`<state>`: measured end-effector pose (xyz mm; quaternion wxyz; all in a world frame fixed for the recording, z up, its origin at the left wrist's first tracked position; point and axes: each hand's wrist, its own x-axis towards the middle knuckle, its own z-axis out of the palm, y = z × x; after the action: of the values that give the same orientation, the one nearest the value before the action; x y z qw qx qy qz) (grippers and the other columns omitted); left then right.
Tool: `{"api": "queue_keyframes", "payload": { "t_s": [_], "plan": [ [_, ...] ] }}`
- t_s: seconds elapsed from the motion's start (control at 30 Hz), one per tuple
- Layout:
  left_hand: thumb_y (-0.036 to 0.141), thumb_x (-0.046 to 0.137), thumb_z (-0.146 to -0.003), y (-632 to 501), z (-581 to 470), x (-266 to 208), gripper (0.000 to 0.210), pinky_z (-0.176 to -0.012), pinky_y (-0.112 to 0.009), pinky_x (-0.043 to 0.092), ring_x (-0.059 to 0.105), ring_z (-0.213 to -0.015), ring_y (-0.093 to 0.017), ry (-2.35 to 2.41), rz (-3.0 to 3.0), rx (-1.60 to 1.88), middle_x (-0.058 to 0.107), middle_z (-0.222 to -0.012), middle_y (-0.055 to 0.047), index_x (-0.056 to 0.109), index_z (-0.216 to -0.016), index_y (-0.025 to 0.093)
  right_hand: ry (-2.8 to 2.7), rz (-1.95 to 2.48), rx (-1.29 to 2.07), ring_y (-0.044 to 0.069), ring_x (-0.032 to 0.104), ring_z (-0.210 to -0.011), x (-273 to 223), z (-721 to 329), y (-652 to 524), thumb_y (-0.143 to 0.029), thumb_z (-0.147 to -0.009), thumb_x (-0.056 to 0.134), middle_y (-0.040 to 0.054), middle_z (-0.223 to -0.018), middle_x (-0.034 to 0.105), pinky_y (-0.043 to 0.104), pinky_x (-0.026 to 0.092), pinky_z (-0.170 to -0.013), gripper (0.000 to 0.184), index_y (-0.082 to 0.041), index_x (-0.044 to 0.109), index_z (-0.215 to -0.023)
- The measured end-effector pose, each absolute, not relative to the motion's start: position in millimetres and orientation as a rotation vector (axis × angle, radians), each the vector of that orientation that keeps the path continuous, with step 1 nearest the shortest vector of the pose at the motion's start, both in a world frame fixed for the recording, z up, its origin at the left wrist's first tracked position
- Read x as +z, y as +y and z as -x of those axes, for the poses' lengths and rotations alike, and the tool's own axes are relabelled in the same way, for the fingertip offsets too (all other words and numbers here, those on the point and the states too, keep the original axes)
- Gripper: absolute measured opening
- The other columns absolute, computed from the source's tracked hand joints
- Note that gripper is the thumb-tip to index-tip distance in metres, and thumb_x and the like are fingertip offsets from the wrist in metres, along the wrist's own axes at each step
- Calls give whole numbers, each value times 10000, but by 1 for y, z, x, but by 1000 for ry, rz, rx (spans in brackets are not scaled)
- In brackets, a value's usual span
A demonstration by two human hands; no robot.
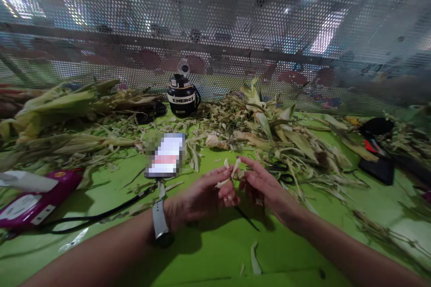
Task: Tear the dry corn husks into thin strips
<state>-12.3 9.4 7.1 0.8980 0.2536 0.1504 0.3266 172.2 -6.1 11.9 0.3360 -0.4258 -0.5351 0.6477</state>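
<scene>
Near the green tabletop's [289,260] far edge we see a squat black bottle [182,99] lettered ENERGY, a grey perforated metal screen [218,18] behind; nearer us lie a lit rectangular phone [166,156] and, at right, a flat black slab [377,170].

Pale, curled husk strips [236,168] between fingers [257,180]
</scene>
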Motion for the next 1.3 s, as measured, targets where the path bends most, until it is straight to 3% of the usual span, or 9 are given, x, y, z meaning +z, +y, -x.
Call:
{"api": "queue_keyframes", "payload": {
  "t_s": [0.07,0.13,0.23,0.37,0.63,0.73,0.87,1.1,1.3],
  "plan": [
    [254,610,-838,11,15,9,118,-708,-262,432,494,-486,-84,313,-496,641,472,-465,65,620,-759,166,-1520,1126,1641,111,549,-697,14,-171,-7,-440,-865,562,7,-850,583,212,422,-577,432,-231,470,-1232],
    [302,591,-850,11,16,9,192,-718,-263,432,497,-496,-84,319,-484,640,481,-472,60,621,-722,162,-1625,1142,1530,120,553,-722,14,-171,-7,-449,-858,565,18,-835,585,223,443,-603,340,-174,565,-1059],
    [341,647,-806,11,15,5,169,-696,-262,437,529,-549,-93,347,-466,706,552,-536,51,647,-809,172,-1620,1187,1434,85,483,-553,11,-170,-6,-478,-855,547,-31,-662,519,203,417,-498,314,-164,561,-853],
    [284,746,-715,11,12,2,240,-741,-294,452,597,-713,-137,436,-500,702,653,-732,-10,654,-900,161,-1556,1170,1560,60,423,-453,11,-170,-8,-494,-860,519,-63,-577,481,180,391,-436,323,-179,511,-790],
    [265,681,-777,10,11,2,113,-662,-239,456,598,-635,-110,508,-446,741,665,-682,5,662,-806,158,-1484,1247,1540,77,405,-390,11,-171,-7,-398,-848,492,-74,-464,426,188,363,-387,267,-188,464,-685],
    [279,671,-784,10,10,2,162,-690,-259,474,622,-657,-128,473,-455,695,679,-713,-34,667,-850,131,-1498,1199,1590,93,464,-478,11,-173,-6,-361,-877,438,-29,-579,526,208,418,-461,238,-177,520,-750],
    [224,665,-793,8,7,2,151,-717,-266,485,636,-718,-139,462,-531,680,690,-779,-61,669,-901,118,-1590,1042,1546,153,542,-781,12,-173,-7,-380,-898,423,39,-860,587,279,474,-725,260,-164,568,-895],
    [283,671,-796,5,10,-1,181,-721,-270,511,634,-711,-128,498,-534,671,672,-759,-46,666,-893,131,-1615,967,1557,149,521,-805,4,-169,-5,-507,-886,474,25,-834,529,308,448,-816,344,-176,558,-929],
    [261,710,-754,6,10,-1,168,-656,-224,490,611,-650,-107,535,-613,676,669,-732,-37,661,-848,131,-1672,949,1599,142,495,-798,2,-167,-5,-462,-905,465,17,-821,517,285,432,-802,321,-184,564,-1029]
  ]
}}
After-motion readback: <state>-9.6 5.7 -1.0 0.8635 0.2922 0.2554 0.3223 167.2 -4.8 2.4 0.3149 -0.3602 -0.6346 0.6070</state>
